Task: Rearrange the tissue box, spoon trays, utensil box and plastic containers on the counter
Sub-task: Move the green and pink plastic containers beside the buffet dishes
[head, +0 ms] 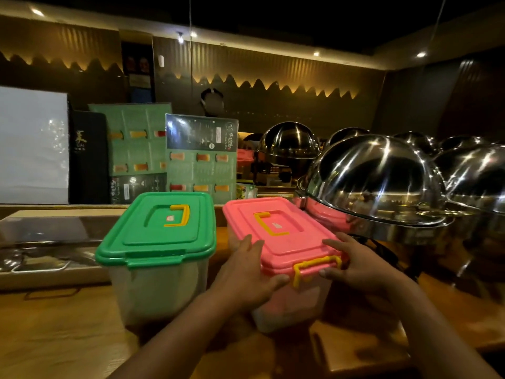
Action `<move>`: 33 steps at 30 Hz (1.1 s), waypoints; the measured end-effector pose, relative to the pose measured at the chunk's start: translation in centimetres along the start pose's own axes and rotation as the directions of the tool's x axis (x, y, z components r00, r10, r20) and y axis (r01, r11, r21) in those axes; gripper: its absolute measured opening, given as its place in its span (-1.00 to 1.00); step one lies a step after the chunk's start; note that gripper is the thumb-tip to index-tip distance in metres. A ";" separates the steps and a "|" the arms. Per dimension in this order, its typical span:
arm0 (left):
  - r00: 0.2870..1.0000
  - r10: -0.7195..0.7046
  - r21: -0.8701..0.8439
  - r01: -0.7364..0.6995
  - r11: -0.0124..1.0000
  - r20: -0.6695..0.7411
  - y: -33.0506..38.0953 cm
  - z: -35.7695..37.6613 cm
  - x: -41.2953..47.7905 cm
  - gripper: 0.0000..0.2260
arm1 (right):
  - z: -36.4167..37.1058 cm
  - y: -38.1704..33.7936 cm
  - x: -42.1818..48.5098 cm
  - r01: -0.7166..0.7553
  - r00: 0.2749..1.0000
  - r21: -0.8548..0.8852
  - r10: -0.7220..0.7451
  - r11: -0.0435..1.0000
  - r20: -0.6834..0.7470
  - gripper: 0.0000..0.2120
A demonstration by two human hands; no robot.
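Observation:
Two clear plastic containers stand side by side on the wooden counter (pixel 54 337). The pink-lidded container (pixel 276 233) has yellow handles and a yellow front clip. My left hand (pixel 246 272) grips its near left side, thumb along the front rim. My right hand (pixel 355 265) holds its near right corner, fingers by the yellow clip. The green-lidded container (pixel 161 231), also with a yellow lid handle, sits just to the left, untouched. The tissue box and the utensil box are not in sight.
Large steel chafing-dish domes (pixel 377 181) crowd the right, close to the pink container. Menu boards (pixel 200 157) and a white panel (pixel 32 143) stand behind. A flat steel tray (pixel 46 255) lies at the left. A wooden board (pixel 360 348) lies at the near right.

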State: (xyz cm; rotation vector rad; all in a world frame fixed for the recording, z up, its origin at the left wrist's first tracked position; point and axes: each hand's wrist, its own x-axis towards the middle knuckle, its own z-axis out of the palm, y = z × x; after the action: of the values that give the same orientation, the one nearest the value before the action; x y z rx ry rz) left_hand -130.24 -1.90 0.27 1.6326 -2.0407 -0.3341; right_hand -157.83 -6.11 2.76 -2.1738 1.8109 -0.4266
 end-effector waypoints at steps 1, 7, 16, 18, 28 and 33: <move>1.000 -0.013 -0.005 0.014 1.000 0.024 0.5 0.5 0.1 -0.02 | 0.3 0.2 -0.1 0.000 1.000 0.008 0.000 1.000 -0.022 -0.13; 0.996 -0.084 0.059 0.082 0.995 0.038 1.0 1.5 1.4 0.18 | 2.1 0.8 -0.6 0.024 0.984 0.051 -0.014 0.998 -0.175 -0.11; 0.998 -0.046 0.378 0.023 0.926 0.052 -0.8 -1.4 3.0 0.02 | 6.3 -3.2 -0.4 -0.021 0.922 -0.057 -0.003 0.998 -0.388 -0.08; 0.998 -0.018 0.383 -0.009 0.924 0.067 -1.3 -2.0 3.5 -0.04 | 6.9 -3.8 0.0 -0.040 0.912 -0.055 0.014 0.998 -0.409 -0.03; 0.999 0.038 0.366 -0.043 0.930 0.021 -3.5 -1.4 7.7 -0.01 | 7.1 -4.3 3.6 -0.098 0.918 -0.055 0.069 0.994 -0.391 -0.12; 1.000 0.021 0.398 -0.026 0.917 0.017 -4.3 -0.5 11.0 0.06 | 6.6 -4.0 6.5 -0.108 0.928 -0.093 0.067 0.990 -0.366 -0.15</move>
State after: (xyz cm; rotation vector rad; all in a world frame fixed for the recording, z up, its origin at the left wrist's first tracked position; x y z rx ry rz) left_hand -128.07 -13.52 1.16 1.8360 -2.2438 0.0925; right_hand -150.45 -11.66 -1.37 -2.1873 2.1618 -0.7664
